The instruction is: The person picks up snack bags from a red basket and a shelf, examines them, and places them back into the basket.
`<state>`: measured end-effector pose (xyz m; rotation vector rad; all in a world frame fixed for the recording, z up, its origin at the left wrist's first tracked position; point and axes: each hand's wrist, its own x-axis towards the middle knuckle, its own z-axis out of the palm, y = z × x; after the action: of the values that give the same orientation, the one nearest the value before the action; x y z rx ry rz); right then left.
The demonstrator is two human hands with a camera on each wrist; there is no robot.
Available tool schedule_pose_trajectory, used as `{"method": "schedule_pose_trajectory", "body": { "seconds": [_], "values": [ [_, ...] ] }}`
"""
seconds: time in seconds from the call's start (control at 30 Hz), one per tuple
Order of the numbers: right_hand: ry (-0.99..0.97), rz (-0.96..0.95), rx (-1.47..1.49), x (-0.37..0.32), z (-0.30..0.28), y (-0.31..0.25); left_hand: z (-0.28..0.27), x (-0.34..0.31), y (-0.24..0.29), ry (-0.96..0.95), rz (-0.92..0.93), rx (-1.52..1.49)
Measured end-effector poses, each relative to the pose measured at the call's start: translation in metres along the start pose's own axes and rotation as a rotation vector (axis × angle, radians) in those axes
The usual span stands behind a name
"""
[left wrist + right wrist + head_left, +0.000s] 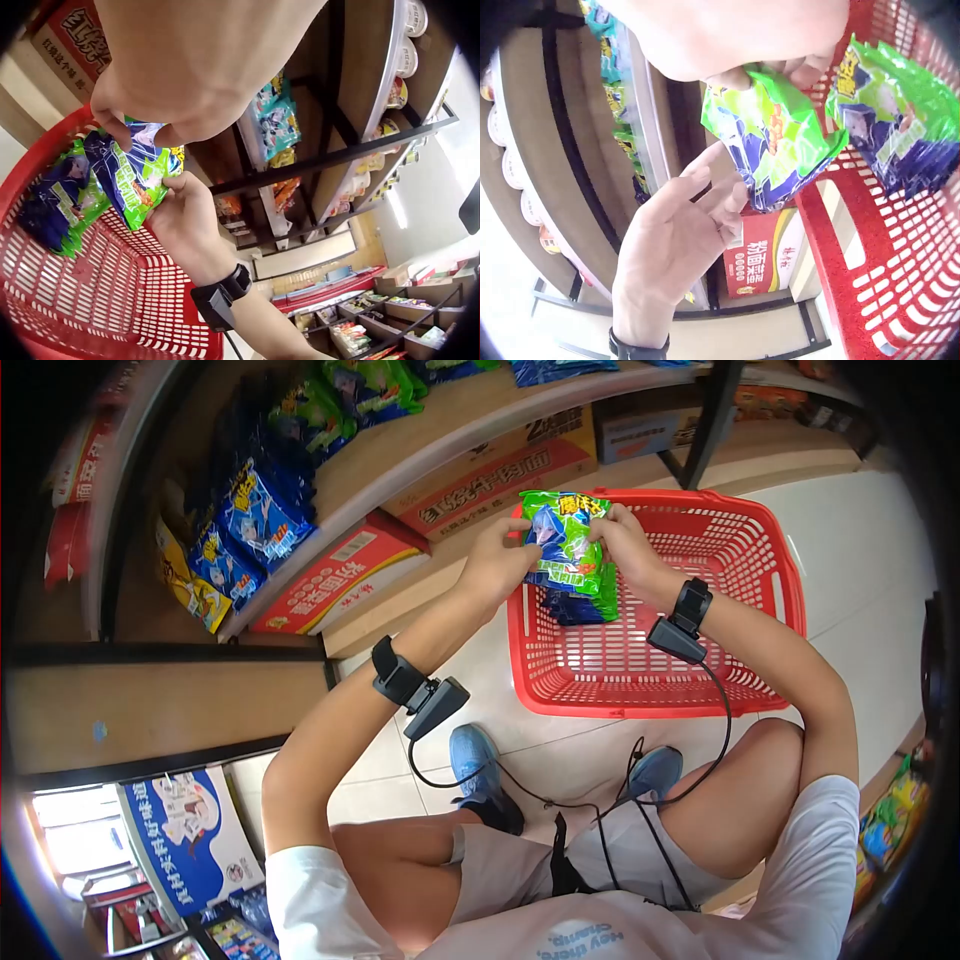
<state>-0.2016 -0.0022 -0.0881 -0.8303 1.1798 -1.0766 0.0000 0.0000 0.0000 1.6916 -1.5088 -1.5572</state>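
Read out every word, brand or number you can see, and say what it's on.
"魔法士": the held packet
"粉面菜蛋": the red box
"红烧": the shelf carton
"Hey there, Champ": the shirt
Too small or blurred: the blue-and-white poster, the shelf cups, other carton and packet lettering.

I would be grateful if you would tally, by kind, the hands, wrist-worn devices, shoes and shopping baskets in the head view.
Hands: 2 (left hand, right hand)
Wrist-worn devices: 2 (left device, right device)
Shoes: 2 (left shoe, right shoe)
Shopping baskets: 1 (red basket)
Total: 7
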Motion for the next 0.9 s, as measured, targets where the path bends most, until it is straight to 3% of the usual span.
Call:
{"method": "schedule_pose_trajectory", "body": {
  "seconds": [0.07,0.1,0.2,0.33,0.73,0.9],
  "values": [
    [-0.069,-0.006,0.062,-0.014,0.022,0.007,-0.011,-0.024,-0.011,0.083,-0.02,-0.034],
    [-0.054,-0.009,-0.084,0.011,-0.035,0.004,0.037,0.027,-0.032,0.069,0.056,-0.177],
    [-0.194,0.019,0.042,0.016,0.007,0.029,-0.003,0.013,-0.06,0.213,0.087,-0.052],
    [-0.314,0.088,-0.065,0.02,-0.015,0.041,0.001,0.014,-0.083,0.207,0.118,-0.052],
    [-0.25,0.168,0.105,0.008,-0.031,0.053,0.019,0.021,-0.081,0.09,0.131,-0.12],
    [-0.162,0.19,0.114,0.001,-0.039,0.051,0.034,0.024,-0.072,0.124,0.205,0.147]
  ]
}}
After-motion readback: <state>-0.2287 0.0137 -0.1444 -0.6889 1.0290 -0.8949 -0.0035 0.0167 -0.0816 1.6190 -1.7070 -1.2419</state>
